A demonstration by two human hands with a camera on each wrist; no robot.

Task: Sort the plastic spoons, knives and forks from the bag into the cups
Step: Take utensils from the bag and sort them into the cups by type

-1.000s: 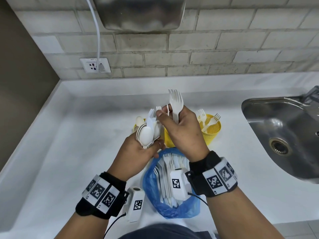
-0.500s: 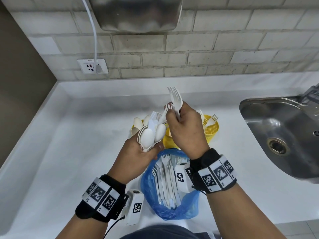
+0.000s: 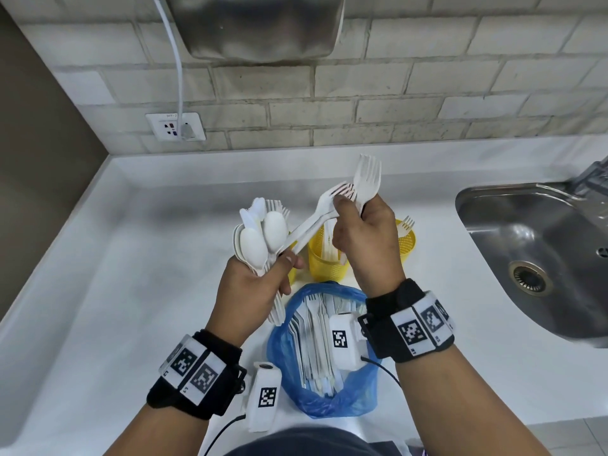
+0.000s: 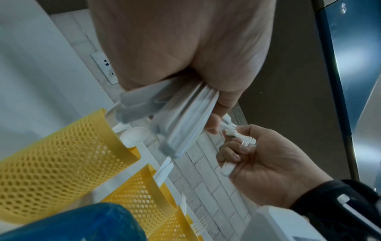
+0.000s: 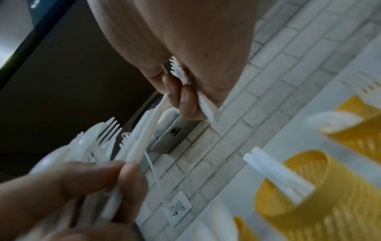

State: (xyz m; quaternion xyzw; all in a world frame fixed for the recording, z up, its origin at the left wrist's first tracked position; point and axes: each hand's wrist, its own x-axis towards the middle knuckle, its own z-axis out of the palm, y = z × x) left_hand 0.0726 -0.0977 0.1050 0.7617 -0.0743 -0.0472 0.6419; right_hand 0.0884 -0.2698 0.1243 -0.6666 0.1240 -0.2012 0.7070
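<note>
Upright, fork [image 3: 367,179] tines up, right hand [image 3: 365,238]

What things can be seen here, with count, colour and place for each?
mesh cups: three, yellow, on the counter beyond the bag, holding sorted cutlery
bag: one, blue, on the counter near the person, cutlery inside
mixed cutlery bundle: count unclear, white, in the left hand
forks: several, white, in the right hand
sink: one, steel, at right
wall socket: one, white, on the brick wall
counter: one, white
left hand: grips the bundle
right hand: grips the forks
</note>
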